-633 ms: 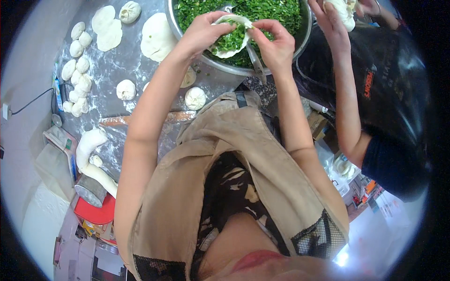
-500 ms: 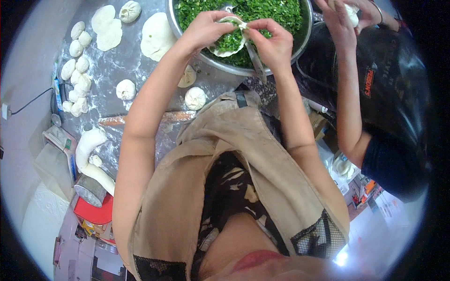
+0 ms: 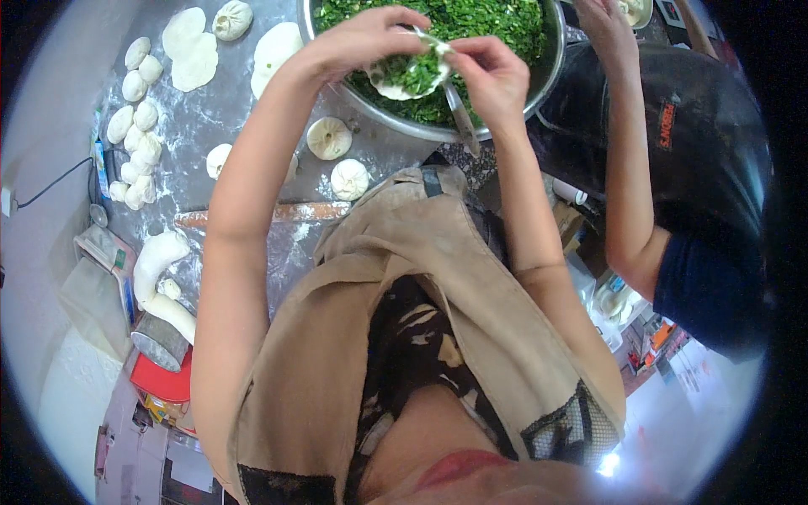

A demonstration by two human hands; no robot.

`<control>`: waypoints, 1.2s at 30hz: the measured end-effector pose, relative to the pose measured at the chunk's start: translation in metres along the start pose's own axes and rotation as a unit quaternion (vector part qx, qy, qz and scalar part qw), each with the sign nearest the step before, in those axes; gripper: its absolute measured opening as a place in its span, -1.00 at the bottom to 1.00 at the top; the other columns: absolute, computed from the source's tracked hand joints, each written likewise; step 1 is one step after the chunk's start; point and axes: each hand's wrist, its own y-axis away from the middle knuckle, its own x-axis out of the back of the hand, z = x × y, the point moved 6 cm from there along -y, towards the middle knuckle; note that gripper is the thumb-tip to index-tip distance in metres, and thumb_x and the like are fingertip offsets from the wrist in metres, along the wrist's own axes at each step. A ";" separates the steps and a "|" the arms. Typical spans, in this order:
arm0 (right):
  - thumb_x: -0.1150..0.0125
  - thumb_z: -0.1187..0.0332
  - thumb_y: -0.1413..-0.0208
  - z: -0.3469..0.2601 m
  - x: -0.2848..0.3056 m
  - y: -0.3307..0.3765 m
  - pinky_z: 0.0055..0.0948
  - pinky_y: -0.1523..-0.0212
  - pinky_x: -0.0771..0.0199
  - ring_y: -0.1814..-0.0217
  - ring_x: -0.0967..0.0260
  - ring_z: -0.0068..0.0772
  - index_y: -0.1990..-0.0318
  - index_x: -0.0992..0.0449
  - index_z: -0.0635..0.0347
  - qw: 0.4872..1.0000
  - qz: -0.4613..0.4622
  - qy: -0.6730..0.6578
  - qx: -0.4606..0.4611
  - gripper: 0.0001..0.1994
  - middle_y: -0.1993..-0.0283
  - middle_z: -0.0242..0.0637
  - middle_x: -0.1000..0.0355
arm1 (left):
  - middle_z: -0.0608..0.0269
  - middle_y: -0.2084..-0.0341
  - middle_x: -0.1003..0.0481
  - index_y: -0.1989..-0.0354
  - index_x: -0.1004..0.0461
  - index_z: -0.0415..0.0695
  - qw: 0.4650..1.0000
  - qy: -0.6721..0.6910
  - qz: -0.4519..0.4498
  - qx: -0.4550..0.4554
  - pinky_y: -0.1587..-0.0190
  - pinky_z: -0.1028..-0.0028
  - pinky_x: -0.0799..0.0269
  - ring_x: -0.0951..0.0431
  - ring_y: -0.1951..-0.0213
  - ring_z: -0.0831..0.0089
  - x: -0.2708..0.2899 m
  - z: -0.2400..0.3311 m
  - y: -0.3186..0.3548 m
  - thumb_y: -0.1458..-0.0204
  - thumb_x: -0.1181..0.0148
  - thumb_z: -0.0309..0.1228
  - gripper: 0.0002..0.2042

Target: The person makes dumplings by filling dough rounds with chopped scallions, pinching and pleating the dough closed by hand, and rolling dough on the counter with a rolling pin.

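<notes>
A round dough wrapper with chopped green filling [image 3: 408, 77] is held up over a large metal bowl [image 3: 370, 108]. My left hand [image 3: 368, 40] curves around its far left edge, slightly blurred. At the right edge, my right hand [image 3: 491, 74] pinches the wrapper's rim between thumb and fingers. Chopped greens [image 3: 505, 25] fill the bowl under both hands. Just below my right hand, a flat metal utensil [image 3: 460, 118] leans over the near rim; its other end is hidden.
Pleated buns [image 3: 329, 138], flat dough rounds [image 3: 188, 49] and several dough balls [image 3: 146, 150] lie on the floured table [image 3: 181, 109]. A rolling pin [image 3: 290, 212] lies near my left arm, with a dough rope [image 3: 160, 273] beyond. At right stands a co-worker in a black apron [image 3: 648, 143].
My left hand has shifted slightly up and left along the wrapper, while my right hand keeps its pinch. The co-worker's hands have moved away toward the top edge.
</notes>
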 end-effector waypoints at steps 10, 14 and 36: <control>-0.25 0.46 0.01 -0.011 -0.001 -0.011 -0.59 0.34 -0.40 0.38 -0.37 -0.58 0.36 -0.53 0.29 0.989 -0.018 0.140 0.038 -0.91 0.38 -0.35 -0.39 | 0.30 0.17 -0.49 -0.02 -0.40 -0.11 0.930 0.358 0.058 -0.068 0.16 0.40 -0.52 -0.50 0.17 0.49 -0.021 -0.028 -0.008 -0.07 -0.11 -0.43 -0.69; -0.24 0.45 0.05 -0.040 -0.014 0.003 -0.50 0.41 -0.35 0.38 -0.36 -0.42 0.35 -0.54 0.24 0.935 -0.024 0.252 0.250 -0.90 0.40 -0.26 -0.35 | 0.30 0.28 -0.53 0.18 -0.54 -0.18 0.953 0.223 0.176 -0.106 0.25 0.60 -0.41 -0.48 0.29 0.60 -0.008 -0.026 -0.005 0.13 -0.13 -0.56 -0.72; -0.17 0.45 -0.08 0.004 -0.027 0.014 -0.66 0.32 -0.41 0.31 -0.40 -0.68 0.21 -0.50 0.27 0.999 -0.017 -0.012 0.043 -0.86 0.26 -0.37 -0.49 | 0.16 0.14 -0.42 -0.07 -0.25 -0.19 0.914 0.343 0.205 -0.068 0.20 0.28 -0.56 -0.48 0.11 0.35 -0.027 -0.050 0.004 -0.10 -0.01 -0.48 -0.66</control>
